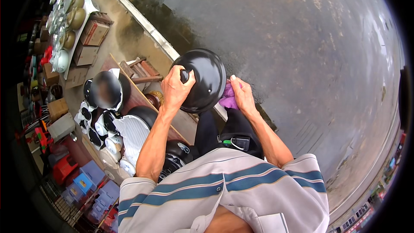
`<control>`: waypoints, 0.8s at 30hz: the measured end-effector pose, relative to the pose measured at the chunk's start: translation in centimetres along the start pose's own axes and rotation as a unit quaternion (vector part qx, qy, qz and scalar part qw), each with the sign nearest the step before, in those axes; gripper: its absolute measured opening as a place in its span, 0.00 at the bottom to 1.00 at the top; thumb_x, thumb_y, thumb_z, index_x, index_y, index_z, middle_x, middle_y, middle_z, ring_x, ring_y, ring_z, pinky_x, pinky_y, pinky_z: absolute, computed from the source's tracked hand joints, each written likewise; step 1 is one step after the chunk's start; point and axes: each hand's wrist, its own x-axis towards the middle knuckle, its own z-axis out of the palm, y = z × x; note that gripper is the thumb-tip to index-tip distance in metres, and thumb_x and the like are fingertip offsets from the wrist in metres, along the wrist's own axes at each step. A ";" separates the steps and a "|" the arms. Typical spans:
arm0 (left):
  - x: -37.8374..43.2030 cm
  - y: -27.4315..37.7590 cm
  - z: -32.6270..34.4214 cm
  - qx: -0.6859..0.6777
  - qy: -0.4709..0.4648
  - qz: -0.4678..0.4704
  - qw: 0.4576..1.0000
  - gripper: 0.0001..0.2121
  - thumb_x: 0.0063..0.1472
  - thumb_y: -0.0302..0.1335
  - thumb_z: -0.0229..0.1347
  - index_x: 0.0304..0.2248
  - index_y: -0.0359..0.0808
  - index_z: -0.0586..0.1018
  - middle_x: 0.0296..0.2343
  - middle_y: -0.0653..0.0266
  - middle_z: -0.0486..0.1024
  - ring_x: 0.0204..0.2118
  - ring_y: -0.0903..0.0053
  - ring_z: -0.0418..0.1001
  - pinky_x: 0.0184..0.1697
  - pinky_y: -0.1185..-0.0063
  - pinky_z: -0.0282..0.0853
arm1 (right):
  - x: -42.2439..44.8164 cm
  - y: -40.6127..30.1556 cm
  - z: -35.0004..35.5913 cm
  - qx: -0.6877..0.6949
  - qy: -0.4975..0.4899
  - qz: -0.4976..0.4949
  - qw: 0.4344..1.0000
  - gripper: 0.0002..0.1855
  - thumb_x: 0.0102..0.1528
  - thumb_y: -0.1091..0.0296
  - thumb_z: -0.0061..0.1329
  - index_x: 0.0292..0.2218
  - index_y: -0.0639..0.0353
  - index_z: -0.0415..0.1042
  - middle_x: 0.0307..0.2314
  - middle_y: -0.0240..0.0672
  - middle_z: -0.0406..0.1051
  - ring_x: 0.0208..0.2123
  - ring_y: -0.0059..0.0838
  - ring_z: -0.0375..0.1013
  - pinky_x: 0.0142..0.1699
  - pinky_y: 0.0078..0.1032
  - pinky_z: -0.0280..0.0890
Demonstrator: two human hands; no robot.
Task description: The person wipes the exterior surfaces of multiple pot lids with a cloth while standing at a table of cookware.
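A glossy black pot lid (pixel 207 81) is held up in front of me, its domed side facing my view. My left hand (pixel 176 85) grips the round black knob (pixel 184 76) of the lid between thumb and fingers. A purple cloth (pixel 229 97) is bunched in my right hand (pixel 242 95), at the lid's right rim. Whether the cloth presses on the rim or tucks behind it, I cannot tell. Below the lid are my dark trousers (pixel 207 132).
A wooden table (pixel 174 129) at left bears black pots (pixel 142 115), white corrugated wrapping (pixel 134 136) and several lidded jars. Beneath it stands a small wooden stool (pixel 147 79). Cardboard boxes (pixel 93 32) and brown pots (pixel 77 17) are farther left. Wet pavement (pixel 291 55) spreads right, beyond a pale kerb (pixel 155 35).
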 end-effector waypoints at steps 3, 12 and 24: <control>-0.6 0.4 -0.8 0.017 -0.022 0.016 0.999 0.13 0.53 0.31 0.64 0.33 0.35 0.74 0.27 0.55 0.77 0.27 0.55 0.77 0.29 0.67 0.72 | 0.4 0.7 -1.3 0.064 0.019 0.073 0.995 0.26 0.66 0.49 0.43 0.36 0.68 0.78 0.28 0.33 0.75 0.31 0.21 0.70 0.40 0.24 0.66; -2.4 1.7 -2.2 0.039 -0.113 0.260 0.958 0.15 0.46 0.28 0.67 0.31 0.36 0.73 0.25 0.64 0.71 0.21 0.70 0.73 0.22 0.76 0.70 | 0.4 -7.7 0.7 -0.246 -0.076 -0.322 0.911 0.16 0.61 0.61 0.46 0.47 0.60 0.73 0.47 0.39 0.69 0.47 0.38 0.68 0.53 0.34 0.61; -4.7 5.0 -1.8 -0.021 -0.226 0.387 0.894 0.15 0.47 0.31 0.66 0.29 0.36 0.72 0.22 0.65 0.68 0.22 0.74 0.72 0.23 0.76 0.68 | 7.5 -10.0 9.0 -0.449 -0.414 -0.242 0.754 0.18 0.55 0.50 0.50 0.36 0.56 0.79 0.28 0.46 0.77 0.34 0.51 0.76 0.40 0.42 0.70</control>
